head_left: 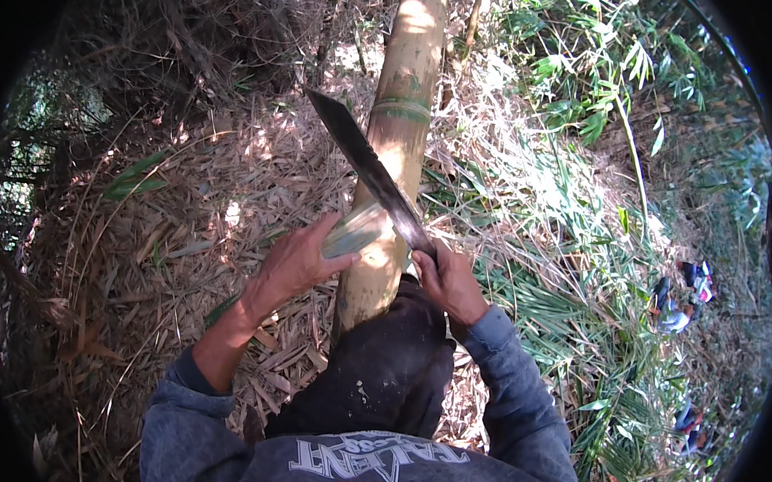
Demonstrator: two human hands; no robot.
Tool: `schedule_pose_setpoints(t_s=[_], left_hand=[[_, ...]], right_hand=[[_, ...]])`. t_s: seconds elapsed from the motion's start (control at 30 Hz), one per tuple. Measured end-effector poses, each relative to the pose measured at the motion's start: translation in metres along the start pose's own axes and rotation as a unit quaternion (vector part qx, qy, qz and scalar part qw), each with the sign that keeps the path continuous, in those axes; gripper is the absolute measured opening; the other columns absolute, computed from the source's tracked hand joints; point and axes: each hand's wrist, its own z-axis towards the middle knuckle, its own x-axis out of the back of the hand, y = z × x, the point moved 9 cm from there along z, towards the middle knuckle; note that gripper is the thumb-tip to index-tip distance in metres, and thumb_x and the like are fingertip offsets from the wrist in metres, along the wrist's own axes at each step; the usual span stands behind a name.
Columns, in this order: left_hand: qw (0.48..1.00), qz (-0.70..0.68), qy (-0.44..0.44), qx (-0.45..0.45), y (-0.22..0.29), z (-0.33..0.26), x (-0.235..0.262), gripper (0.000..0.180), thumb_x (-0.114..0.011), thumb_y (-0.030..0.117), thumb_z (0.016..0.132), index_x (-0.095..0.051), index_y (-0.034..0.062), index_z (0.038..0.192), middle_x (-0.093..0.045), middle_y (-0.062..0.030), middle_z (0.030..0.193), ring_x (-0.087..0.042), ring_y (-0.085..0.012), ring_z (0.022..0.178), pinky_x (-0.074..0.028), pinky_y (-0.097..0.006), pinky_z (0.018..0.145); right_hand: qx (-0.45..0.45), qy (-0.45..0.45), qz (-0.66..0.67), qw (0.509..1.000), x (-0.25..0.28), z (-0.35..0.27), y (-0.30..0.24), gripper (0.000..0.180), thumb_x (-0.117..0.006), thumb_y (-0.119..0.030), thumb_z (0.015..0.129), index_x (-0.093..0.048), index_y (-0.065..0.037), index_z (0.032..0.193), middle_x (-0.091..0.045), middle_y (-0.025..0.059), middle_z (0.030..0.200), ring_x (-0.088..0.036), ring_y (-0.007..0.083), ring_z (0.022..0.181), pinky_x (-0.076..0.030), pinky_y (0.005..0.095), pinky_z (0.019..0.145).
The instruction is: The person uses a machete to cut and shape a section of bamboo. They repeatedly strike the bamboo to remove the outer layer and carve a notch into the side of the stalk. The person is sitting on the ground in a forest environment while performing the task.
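Our one head view, looking down
We look steeply from above, close over both hands [296, 262] and the bamboo [395, 154]; fisheye rim dark.

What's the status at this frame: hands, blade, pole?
Left hand gripping bamboo pole. Right hand shut on machete, blade laid across the pole. Raised knee beneath the pole's near end.

Hard daylight falls in patches from about 12 o'clock, blowing out the bamboo stalk [401, 94] near the top and the dry leaf litter [229, 205] around it. Deep shade covers the 10 o'clock thicket and the dark trouser knee [383, 370]. The fisheye rim is black all round, with foliage bending and softening toward 3 o'clock. The centre is fairly sharp.
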Motion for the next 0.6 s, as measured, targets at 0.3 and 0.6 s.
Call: schedule_pose_setpoints(t_s=[0.3,0.6], left_hand=[[0.998,0.040,0.042,0.005,0.001,-0.006,-0.004,0.075,-0.070,0.049,0.086,-0.045,0.0014,0.139,-0.064,-0.0253,0.117,-0.066,-0.0415,0.102,-0.054,-0.048,0.085],[0.997,0.041,0.062,-0.022,0.000,-0.006,-0.004,0.071,-0.068,0.050,0.086,-0.048,0.0026,0.135,-0.068,-0.0240,0.104,-0.068,-0.0422,0.091,-0.055,-0.048,0.077]], right_hand=[[0.030,0.009,-0.106,0.994,0.019,-0.004,-0.033,0.027,-0.058,-0.026,0.100,-0.057,0.001,0.099,-0.055,0.0154,0.058,-0.056,0.0318,0.049,-0.042,0.0399,0.051],[0.029,0.112,0.088,0.989,0.032,-0.004,-0.033,0.025,-0.058,-0.024,0.100,-0.060,0.000,0.097,-0.057,0.0103,0.060,-0.054,0.0152,0.053,-0.041,0.0315,0.051]])
